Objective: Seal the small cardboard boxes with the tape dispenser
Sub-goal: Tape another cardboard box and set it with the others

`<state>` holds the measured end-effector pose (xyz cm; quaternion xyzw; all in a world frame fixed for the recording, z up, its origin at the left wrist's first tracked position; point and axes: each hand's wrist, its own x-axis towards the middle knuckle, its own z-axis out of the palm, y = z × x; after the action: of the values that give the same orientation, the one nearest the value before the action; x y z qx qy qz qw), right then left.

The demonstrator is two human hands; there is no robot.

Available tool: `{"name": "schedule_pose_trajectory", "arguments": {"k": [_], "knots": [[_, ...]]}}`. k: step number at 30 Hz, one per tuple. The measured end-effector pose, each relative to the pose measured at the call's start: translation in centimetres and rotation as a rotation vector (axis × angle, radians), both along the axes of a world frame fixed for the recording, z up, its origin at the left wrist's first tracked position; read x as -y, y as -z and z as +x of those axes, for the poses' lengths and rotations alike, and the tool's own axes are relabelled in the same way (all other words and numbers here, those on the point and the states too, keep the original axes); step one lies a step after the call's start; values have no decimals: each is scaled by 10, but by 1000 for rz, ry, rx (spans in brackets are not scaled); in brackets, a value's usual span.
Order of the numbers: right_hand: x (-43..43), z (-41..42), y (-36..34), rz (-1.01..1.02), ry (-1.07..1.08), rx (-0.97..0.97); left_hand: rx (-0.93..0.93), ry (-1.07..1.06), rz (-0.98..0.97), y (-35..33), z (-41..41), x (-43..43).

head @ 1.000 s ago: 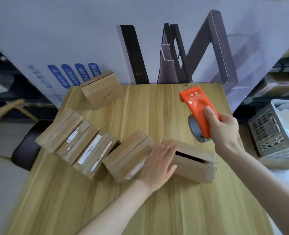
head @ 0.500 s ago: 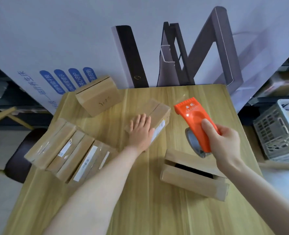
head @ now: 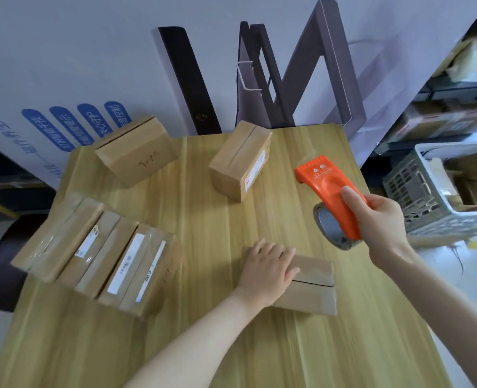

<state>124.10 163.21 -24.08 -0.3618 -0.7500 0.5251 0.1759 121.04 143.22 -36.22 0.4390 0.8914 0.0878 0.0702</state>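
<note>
We see a light wooden table (head: pixel 203 345) with several small cardboard boxes on it. Nearest to us, the left hand (head: pixel 266 271) lies flat and open, palm down, fingers spread a little, on the left end of an unsealed box (head: pixel 308 287) whose two top flaps meet along a dark seam that carries no tape. The right hand (head: pixel 382 222) is closed around the handle of an orange tape dispenser (head: pixel 329 194), thumb on its upper face; the dispenser is held in the air above the right side of the table, its toothed edge pointing away from us and its grey tape roll (head: pixel 331 228) hanging below the handle, up and to the right of the unsealed box and not touching it. Toward the far edge, a box with a white side label (head: pixel 238 161) rests at an angle, well apart from both hands, and a box with handwriting on its side (head: pixel 135 149) sits at the far left corner. On the left, a row of boxes with white labels (head: pixel 92 254) lies packed side by side under glossy tape. Beyond the table's right edge stands a grey plastic crate (head: pixel 438 191), and dark metal frames (head: pixel 282 79) lean against the pale wall behind.
</note>
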Motion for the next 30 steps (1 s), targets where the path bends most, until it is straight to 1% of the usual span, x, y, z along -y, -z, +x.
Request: {"name": "schedule_pose_trajectory", "arguments": {"k": [3,5,6,7,8,10,11,12,14,15,16,17,18,21,23,25,28,30], "knots": [[1,22,1,-2,-160,89,-21,-25,11,3,5,37],[5,35,0,3,-236,143,12,-34,12,-4,7,45],[8,42,-2,0,-271,161,52,-75,40,-9,8,44],[11,48,-5,-8,-309,173,107,-166,103,-15,8,40],[12,53,-7,-23,-348,182,169,-314,208,-22,7,35],[13,60,-13,-51,-423,198,347,-690,509,-44,4,27],[13,63,-17,-51,-457,206,476,-840,657,-58,2,25],[14,65,-21,-47,-487,213,617,-944,776,-72,0,25],[17,69,-27,-39,-529,223,912,-1036,921,-97,-1,28],[19,70,-30,-30,-545,230,1033,-1040,940,-108,-1,31],[21,70,-32,-4,-561,245,1104,-1016,937,-118,0,34],[23,71,-35,44,-577,266,1127,-974,921,-124,1,36],[26,71,-37,103,-595,290,1110,-926,899,-128,2,38],[37,73,-42,247,-649,339,946,-804,782,-134,8,41],[45,74,-45,291,-667,367,883,-805,755,-131,7,44],[52,75,-49,291,-665,371,906,-854,789,-128,4,51],[62,76,-54,200,-659,334,976,-932,842,-127,-3,66],[72,76,-54,193,-662,342,1045,-947,826,-124,-6,77]]}}
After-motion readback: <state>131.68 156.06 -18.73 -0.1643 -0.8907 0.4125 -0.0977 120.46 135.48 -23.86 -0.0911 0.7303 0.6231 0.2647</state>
